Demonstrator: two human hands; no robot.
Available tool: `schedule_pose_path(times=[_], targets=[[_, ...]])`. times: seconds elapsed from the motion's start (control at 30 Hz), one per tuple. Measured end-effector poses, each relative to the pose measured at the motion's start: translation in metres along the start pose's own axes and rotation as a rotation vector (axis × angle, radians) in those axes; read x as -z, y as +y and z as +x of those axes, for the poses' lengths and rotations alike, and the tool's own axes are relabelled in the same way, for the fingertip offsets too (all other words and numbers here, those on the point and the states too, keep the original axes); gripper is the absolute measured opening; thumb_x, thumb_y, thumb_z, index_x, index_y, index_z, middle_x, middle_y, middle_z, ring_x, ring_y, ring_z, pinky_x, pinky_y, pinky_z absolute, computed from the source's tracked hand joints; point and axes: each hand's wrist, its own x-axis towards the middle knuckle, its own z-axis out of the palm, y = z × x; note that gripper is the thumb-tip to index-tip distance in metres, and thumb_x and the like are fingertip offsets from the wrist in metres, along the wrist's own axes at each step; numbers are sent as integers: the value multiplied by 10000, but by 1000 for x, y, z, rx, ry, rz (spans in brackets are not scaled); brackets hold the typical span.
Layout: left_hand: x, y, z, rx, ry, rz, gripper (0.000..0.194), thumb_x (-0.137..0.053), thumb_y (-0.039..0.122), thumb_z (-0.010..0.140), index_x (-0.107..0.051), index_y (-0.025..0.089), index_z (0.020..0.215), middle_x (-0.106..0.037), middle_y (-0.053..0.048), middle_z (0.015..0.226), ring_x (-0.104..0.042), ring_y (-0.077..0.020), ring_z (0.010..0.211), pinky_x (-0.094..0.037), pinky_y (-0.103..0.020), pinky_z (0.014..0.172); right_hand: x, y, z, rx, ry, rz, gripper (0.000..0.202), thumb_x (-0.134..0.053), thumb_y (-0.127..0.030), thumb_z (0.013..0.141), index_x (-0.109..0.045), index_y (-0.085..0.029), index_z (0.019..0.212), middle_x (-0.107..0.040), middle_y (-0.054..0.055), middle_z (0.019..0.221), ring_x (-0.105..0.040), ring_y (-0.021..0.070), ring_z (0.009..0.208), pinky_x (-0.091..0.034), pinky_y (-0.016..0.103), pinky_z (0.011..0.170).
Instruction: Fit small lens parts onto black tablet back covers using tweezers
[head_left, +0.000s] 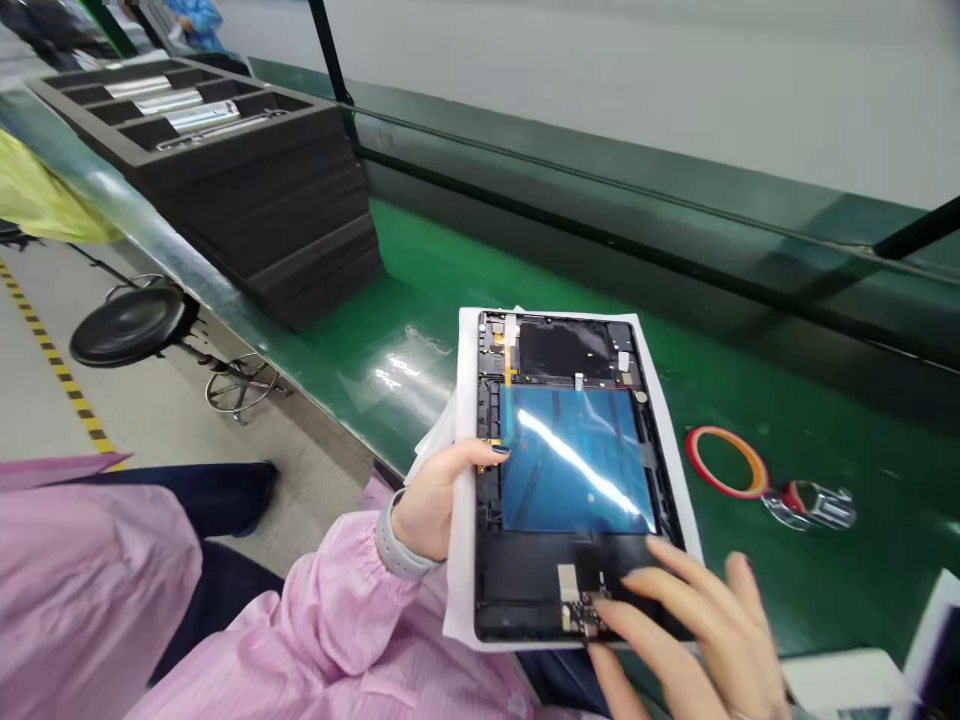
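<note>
An opened tablet body with bare inner parts lies tilted over a white sheet. A shiny blue film-covered panel fills its middle. My left hand clasps the tablet's left edge, thumb on top by an orange ribbon cable and the other fingers hidden beneath. Over the lower right part, my right hand has its fingers spread. Its fingertips are at a small circuit board near the bottom edge; whether they press on it is hard to tell.
On the green bench lie a red-rimmed tape roll and a small shiny metal-and-red item. Stacked black foam trays stand at the far left. A black stool is beside the bench. Someone in pink is at my left.
</note>
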Motion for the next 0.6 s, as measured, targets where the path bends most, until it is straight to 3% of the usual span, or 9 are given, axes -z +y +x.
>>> schedule_pose_path(times=[0.1, 0.23, 0.4, 0.6], targets=[[-2, -1, 0, 30, 61, -2, 338, -684, 236, 641, -764, 140, 954, -798, -90, 701, -784, -394, 991, -599, -474, 937, -8, -4, 5, 35, -52, 9, 281, -614, 5, 846, -660, -128, 1089, -582, 133, 1143, -524, 283, 1273, -158, 520, 1309], [-6, 1, -2, 41, 84, -22, 340, -667, 231, 580, -768, 149, 895, -793, -95, 687, -774, -418, 1015, -601, -519, 944, -16, -8, 7, 1, 10, 8, 257, -596, -3, 867, -657, -121, 1086, -646, 113, 1094, -605, 255, 1175, -291, 476, 1274], [-10, 3, -6, 48, 125, -6, 245, -657, 229, 553, -758, 154, 763, -810, -111, 746, -775, -416, 1003, -597, -530, 975, -19, -18, 16, -29, 69, -38, 255, -544, 30, 886, -662, -108, 1065, -703, 99, 989, -666, 223, 1073, -365, 446, 1242], [-2, 3, -3, 85, 77, -55, 125, -654, 217, 621, -743, 166, 692, -816, -104, 758, -789, -401, 953, -601, -542, 970, -19, -29, 21, -143, 39, 44, 348, -461, 62, 913, -672, -162, 1074, -701, 69, 1036, -657, 194, 1131, -370, 406, 1234]])
